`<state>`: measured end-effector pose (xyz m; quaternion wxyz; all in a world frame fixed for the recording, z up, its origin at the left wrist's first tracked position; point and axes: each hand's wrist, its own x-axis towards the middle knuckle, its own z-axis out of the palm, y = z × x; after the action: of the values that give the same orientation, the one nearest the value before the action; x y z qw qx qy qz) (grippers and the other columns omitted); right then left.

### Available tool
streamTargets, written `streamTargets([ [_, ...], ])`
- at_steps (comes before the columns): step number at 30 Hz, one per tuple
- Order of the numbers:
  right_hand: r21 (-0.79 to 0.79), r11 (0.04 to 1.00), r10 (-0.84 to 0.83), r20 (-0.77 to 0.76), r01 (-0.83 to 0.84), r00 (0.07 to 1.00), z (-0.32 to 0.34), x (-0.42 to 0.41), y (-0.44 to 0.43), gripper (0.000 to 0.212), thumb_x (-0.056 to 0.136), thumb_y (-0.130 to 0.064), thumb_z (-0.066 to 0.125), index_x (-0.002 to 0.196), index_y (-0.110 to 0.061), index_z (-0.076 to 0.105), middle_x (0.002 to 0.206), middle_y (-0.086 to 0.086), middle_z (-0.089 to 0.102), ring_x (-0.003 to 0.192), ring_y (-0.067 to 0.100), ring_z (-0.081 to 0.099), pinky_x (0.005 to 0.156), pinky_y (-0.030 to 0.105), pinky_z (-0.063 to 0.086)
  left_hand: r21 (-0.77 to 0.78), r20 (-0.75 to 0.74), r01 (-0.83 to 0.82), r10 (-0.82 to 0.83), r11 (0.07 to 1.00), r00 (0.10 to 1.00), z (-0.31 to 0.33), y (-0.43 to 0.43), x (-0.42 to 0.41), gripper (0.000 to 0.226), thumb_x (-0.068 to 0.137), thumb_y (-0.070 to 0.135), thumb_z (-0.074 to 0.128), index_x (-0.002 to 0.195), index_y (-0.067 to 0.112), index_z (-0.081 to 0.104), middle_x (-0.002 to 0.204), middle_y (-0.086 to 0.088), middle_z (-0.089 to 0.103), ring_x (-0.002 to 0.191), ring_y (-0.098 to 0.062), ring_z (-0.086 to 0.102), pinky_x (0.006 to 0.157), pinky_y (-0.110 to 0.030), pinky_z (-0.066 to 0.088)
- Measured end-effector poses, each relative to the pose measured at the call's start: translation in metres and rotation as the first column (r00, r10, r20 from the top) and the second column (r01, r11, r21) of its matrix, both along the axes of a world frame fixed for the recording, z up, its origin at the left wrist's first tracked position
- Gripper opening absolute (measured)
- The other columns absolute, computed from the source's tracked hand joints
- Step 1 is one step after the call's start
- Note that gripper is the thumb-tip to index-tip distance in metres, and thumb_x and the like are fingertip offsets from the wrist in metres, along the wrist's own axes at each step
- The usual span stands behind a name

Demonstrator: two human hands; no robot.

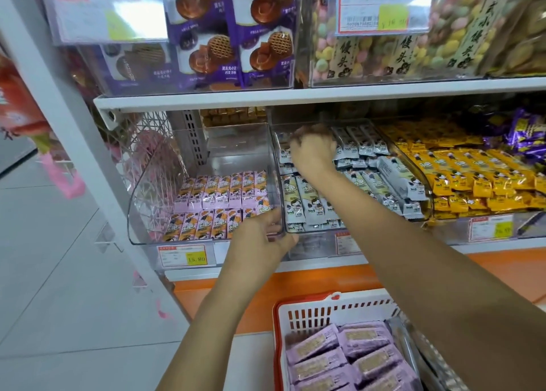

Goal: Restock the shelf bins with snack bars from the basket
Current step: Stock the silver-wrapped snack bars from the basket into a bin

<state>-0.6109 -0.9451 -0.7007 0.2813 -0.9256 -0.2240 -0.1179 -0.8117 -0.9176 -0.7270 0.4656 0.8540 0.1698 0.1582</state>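
On the lower shelf [325, 265], three clear bins are set side by side. The left bin [139, 195] is only partly filled: two rows of pink bars [218, 192] are lined up at its front, and the back of it is seen bare. The middle bin [319, 244] is packed with grey bars [363, 145], some stacked loosely over one another, and yellow bars [472, 178] are heaped in the bin to the right.

The left hand [263, 237] is placed at the front right corner of the left bin, where that bin meets the middle one; its fingers are laid over the rim and the thumb is set against the front wall, so the corner is gripped.

The right hand [313, 151] is reached deep into the middle bin, with its back turned upward and its fingers curled down among the grey bars; because the fingertips are hidden and blurred, it cannot be told whether a bar is held.

Below the shelf, a red-rimmed white basket [304, 302] is seen, with lilac bars [339, 349] piled inside it.
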Motion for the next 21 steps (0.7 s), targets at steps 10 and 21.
streamTargets([
  [10, 0.206, 0.921, 0.360, -0.133, -0.329, 0.924, -0.036, -0.089, -0.192, 0.040, 0.100, -0.026, 0.048, 0.069, -0.002, 0.051, 0.056, 0.010, 0.039, 0.049, 0.014, 0.035, 0.051, 0.028, 0.026, 0.377, -0.030, 0.141, -0.140, 0.915, 0.990, -0.028, -0.047, -0.017, 0.035, 0.095, 0.031, 0.051, 0.062, 0.020, 0.054, 0.046, 0.007, 0.041, 0.044, -0.005, 0.039, 0.045, -0.019, 0.024],
  [21, -0.495, 0.817, -0.217, -0.739, -0.296, 0.638, -0.239, -0.097, -0.364, 0.018, 0.091, -0.023, 0.059, 0.104, -0.010, 0.060, 0.103, 0.008, 0.058, 0.094, 0.020, 0.055, 0.072, 0.024, 0.041, 0.201, -0.800, 0.758, -0.343, 0.620, 0.493, -0.152, -0.094, -0.047, 0.030, 0.098, 0.032, 0.046, 0.107, 0.005, 0.058, 0.103, -0.008, 0.056, 0.108, -0.026, 0.056, 0.084, -0.027, 0.041],
])
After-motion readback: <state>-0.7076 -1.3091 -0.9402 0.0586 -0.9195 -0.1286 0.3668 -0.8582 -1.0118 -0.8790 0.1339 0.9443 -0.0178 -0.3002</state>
